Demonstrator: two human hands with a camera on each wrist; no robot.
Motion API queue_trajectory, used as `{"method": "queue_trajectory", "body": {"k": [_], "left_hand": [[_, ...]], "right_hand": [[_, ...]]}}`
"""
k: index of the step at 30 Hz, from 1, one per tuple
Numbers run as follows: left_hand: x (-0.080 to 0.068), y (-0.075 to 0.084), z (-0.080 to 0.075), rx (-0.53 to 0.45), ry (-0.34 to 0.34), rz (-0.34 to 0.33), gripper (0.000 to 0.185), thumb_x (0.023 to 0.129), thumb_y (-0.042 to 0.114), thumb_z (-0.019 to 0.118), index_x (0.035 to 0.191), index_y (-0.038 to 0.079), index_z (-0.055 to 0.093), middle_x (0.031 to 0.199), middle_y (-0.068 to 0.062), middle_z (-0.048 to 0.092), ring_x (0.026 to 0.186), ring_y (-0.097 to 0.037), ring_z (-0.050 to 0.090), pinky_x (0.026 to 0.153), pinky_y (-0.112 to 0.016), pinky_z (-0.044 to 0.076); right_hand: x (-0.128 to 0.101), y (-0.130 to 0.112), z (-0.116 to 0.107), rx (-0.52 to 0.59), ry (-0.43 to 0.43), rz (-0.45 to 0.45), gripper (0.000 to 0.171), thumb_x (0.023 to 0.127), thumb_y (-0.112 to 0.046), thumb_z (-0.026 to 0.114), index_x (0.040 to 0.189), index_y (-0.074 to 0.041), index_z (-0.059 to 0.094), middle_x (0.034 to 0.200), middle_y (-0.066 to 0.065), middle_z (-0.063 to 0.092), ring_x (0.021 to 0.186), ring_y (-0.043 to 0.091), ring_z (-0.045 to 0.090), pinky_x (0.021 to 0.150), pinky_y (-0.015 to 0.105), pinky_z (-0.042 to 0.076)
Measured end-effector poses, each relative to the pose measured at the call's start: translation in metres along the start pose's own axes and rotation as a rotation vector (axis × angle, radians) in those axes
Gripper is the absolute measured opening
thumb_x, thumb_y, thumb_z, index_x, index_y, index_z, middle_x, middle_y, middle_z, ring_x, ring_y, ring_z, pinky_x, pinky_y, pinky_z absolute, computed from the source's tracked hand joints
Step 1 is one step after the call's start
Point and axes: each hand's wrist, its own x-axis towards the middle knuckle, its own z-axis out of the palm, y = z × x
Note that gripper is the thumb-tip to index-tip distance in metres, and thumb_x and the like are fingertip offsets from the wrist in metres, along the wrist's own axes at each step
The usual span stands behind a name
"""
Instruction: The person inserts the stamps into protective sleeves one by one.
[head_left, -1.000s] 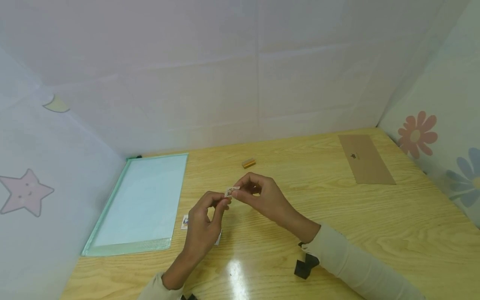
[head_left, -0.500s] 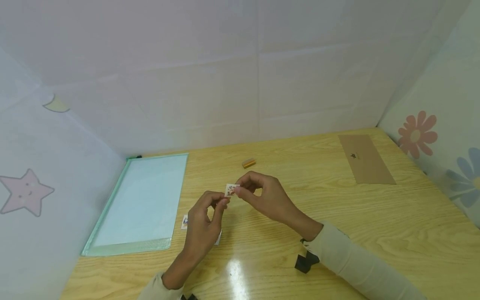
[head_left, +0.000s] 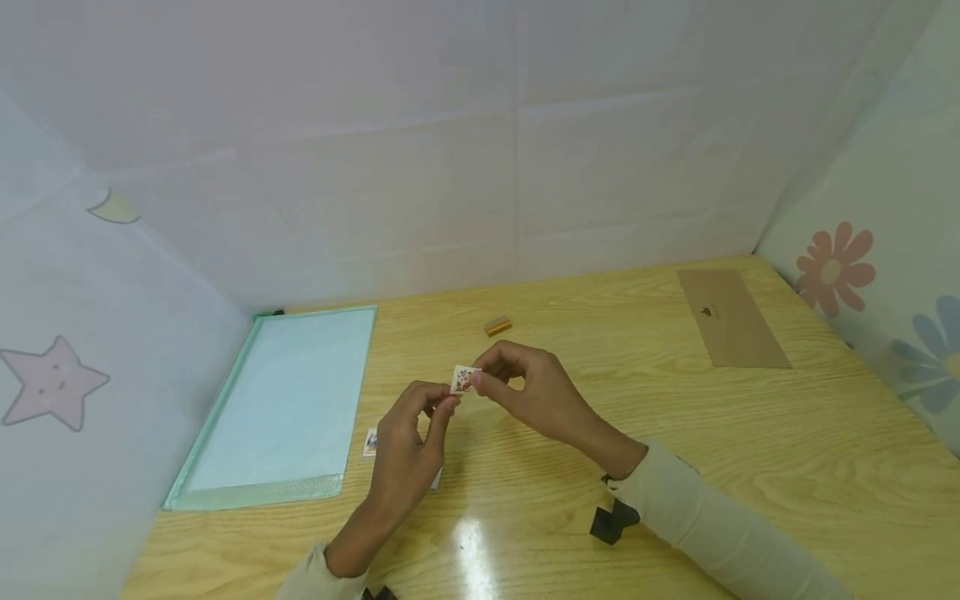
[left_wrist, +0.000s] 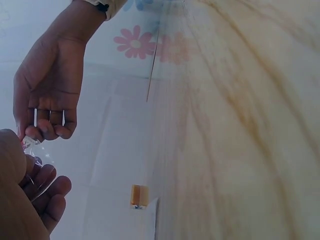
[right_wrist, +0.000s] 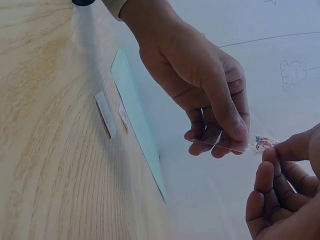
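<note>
Small square printed sticker [head_left: 464, 379] with glossy clear film, flat face up, pinched by left hand [head_left: 408, 450] and right hand [head_left: 528, 392] grips above grained wooden worktop [head_left: 750, 450].

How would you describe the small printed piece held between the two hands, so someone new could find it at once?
Start at the wooden table and find the two hands raised above its middle. Between the left hand and the right hand, both pinching it, is a small sticker, white with a colourful print. Unlike the similar small piece lying on the table beside the green folder, this one is held in the air.
</note>
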Motion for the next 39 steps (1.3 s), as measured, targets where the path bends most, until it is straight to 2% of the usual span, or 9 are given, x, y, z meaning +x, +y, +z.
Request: {"method": "queue_trajectory", "body": {"k": [4, 7, 17, 23, 30, 34, 39], "left_hand": [[0.0001, -0.0006, 0.0004, 0.002, 0.005, 0.009, 0.011, 0.098, 0.006, 0.065, 0.109, 0.008, 0.067, 0.095, 0.0, 0.066, 0.081, -0.013, 0.061, 0.071, -0.023, 0.05], [0.0002, -0.0003, 0.0003, 0.012, 0.005, 0.015, 0.011, 0.099, 0.007, 0.065, 0.109, 0.008, 0.067, 0.096, 0.001, 0.065, 0.082, -0.012, 0.061, 0.072, -0.023, 0.05], [0.0007, -0.001, 0.0013, 0.081, 0.02, 0.073, 0.012, 0.097, 0.005, 0.067, 0.109, 0.006, 0.065, 0.099, 0.0, 0.065, 0.086, -0.011, 0.063, 0.074, -0.024, 0.053], [0.0003, 0.0002, 0.0015, 0.068, 0.013, 0.065, 0.013, 0.097, 0.004, 0.067, 0.109, 0.006, 0.065, 0.097, 0.0, 0.065, 0.084, -0.01, 0.062, 0.074, -0.023, 0.052], [0.0001, 0.0028, 0.0009, -0.007, -0.006, 0.019, 0.01, 0.098, 0.006, 0.065, 0.108, 0.007, 0.066, 0.093, 0.005, 0.063, 0.077, -0.015, 0.062, 0.067, -0.022, 0.051], [-0.0002, 0.0034, 0.0001, -0.048, -0.022, -0.021, 0.012, 0.098, 0.005, 0.065, 0.109, 0.008, 0.066, 0.094, 0.007, 0.063, 0.078, -0.019, 0.064, 0.068, -0.024, 0.053], [-0.0007, 0.0019, -0.0007, -0.076, -0.031, -0.053, 0.012, 0.098, 0.006, 0.065, 0.11, 0.009, 0.066, 0.093, 0.007, 0.064, 0.079, -0.02, 0.065, 0.07, -0.03, 0.055]], "right_hand": [[0.001, 0.0, -0.0007, 0.063, -0.019, 0.039, 0.012, 0.099, -0.028, 0.068, 0.104, -0.017, 0.07, 0.09, -0.003, 0.07, 0.084, 0.02, 0.067, 0.075, 0.039, 0.055], [0.0009, 0.0008, -0.0011, 0.084, -0.027, 0.06, 0.013, 0.099, -0.027, 0.068, 0.105, -0.016, 0.07, 0.091, -0.001, 0.07, 0.083, 0.019, 0.067, 0.073, 0.037, 0.056], [0.0009, -0.0001, -0.0023, 0.06, -0.025, 0.057, 0.011, 0.099, -0.028, 0.067, 0.103, -0.018, 0.07, 0.089, -0.002, 0.07, 0.081, 0.017, 0.066, 0.071, 0.036, 0.056], [0.0006, -0.0011, -0.0019, 0.064, -0.018, 0.061, 0.013, 0.099, -0.028, 0.068, 0.104, -0.016, 0.07, 0.09, -0.002, 0.07, 0.082, 0.017, 0.066, 0.072, 0.038, 0.055], [0.0003, -0.0001, -0.0015, 0.039, -0.016, 0.035, 0.012, 0.099, -0.031, 0.067, 0.104, -0.021, 0.07, 0.089, -0.005, 0.07, 0.081, 0.016, 0.066, 0.072, 0.044, 0.055], [-0.0005, 0.0019, -0.0012, -0.009, -0.02, 0.006, 0.012, 0.1, -0.032, 0.066, 0.105, -0.022, 0.069, 0.09, -0.007, 0.07, 0.081, 0.013, 0.066, 0.071, 0.038, 0.056], [-0.0002, 0.006, -0.0011, -0.147, -0.026, -0.073, 0.014, 0.1, -0.032, 0.066, 0.109, -0.022, 0.069, 0.089, -0.012, 0.066, 0.079, 0.007, 0.062, 0.071, 0.03, 0.055]]}}
